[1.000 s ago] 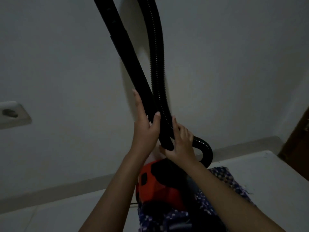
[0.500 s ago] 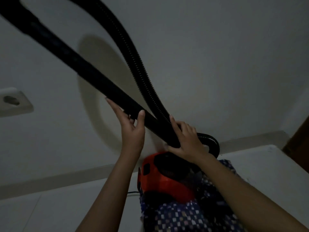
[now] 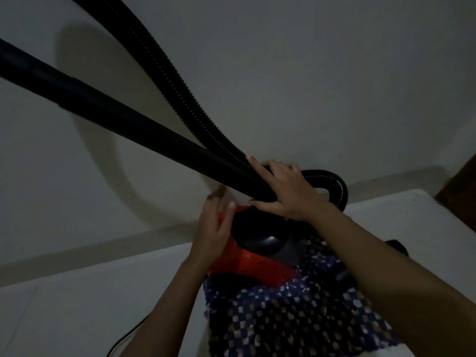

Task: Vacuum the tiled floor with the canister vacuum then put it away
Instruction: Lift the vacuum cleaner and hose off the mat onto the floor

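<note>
A red and black canister vacuum sits on a checkered mat by the wall. Its smooth black wand slants up to the left, and the ribbed black hose rises beside it and loops back down at the right. My right hand is shut on the wand's lower end just above the canister. My left hand is off the wand, fingers apart and blurred, against the canister's red left side.
The pale wall stands close ahead with a baseboard along the white tiled floor. A thin black cord lies on the floor at lower left. A dark brown door edge shows at the far right.
The wand has swung further down to the left. My left hand let go of it and dropped to the canister's side. My right hand kept its grip.
</note>
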The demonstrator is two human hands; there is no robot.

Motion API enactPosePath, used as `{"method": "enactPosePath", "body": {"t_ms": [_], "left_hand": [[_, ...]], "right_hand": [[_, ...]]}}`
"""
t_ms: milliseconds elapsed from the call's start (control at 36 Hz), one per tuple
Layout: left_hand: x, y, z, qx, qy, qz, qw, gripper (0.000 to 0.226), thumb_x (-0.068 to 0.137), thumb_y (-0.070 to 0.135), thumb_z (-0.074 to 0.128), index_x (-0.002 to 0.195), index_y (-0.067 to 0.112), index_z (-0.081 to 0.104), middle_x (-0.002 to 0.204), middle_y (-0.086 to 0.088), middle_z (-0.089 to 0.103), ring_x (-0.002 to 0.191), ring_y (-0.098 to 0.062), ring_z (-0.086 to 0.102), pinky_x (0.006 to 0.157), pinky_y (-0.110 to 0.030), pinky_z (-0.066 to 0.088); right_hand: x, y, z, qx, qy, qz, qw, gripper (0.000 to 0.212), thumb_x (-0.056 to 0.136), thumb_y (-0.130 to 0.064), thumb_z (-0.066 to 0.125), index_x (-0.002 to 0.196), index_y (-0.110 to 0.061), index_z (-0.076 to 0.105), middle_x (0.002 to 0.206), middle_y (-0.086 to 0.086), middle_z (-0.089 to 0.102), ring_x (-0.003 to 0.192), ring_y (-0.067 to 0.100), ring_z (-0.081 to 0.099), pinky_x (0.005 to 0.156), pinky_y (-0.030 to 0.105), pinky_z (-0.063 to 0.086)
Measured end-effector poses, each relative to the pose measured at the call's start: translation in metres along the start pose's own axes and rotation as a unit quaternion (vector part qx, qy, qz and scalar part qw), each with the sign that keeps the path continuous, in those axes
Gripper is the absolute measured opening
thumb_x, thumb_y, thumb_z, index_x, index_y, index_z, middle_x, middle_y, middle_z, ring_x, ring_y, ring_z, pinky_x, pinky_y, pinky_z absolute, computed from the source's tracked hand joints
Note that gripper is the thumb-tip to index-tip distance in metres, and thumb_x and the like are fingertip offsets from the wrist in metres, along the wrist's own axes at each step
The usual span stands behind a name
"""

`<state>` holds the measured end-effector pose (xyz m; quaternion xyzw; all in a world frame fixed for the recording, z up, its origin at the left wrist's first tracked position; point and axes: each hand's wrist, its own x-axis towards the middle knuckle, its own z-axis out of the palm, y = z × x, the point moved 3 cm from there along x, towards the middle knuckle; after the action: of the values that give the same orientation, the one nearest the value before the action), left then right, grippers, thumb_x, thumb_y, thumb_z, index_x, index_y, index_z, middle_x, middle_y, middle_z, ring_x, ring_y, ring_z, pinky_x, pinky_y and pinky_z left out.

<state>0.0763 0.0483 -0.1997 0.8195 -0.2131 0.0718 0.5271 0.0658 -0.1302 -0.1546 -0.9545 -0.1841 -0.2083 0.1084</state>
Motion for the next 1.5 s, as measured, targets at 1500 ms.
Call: {"method": "enactPosePath", "body": {"t_ms": [1500], "left_hand": [[-0.083, 0.311, -0.182, 0.223, -0.529, 0.047, 0.817, 0.054, 0.092, 0.022, 0.053, 0.143, 0.027, 0.036, 0.138, -0.007, 0.052, 0.123, -0.023, 0.052, 0.096, -0.030, 0.044]], "right_hand": [[-0.008, -0.249, -0.433, 0.042, 0.025, 0.313, 0.949, 0.093, 0.082, -0.062, 0.049, 0.146, -0.040, -0.014, 0.121, 0.001, 0.045, 0.113, 0.015, 0.043, 0.093, 0.037, 0.034]]}}
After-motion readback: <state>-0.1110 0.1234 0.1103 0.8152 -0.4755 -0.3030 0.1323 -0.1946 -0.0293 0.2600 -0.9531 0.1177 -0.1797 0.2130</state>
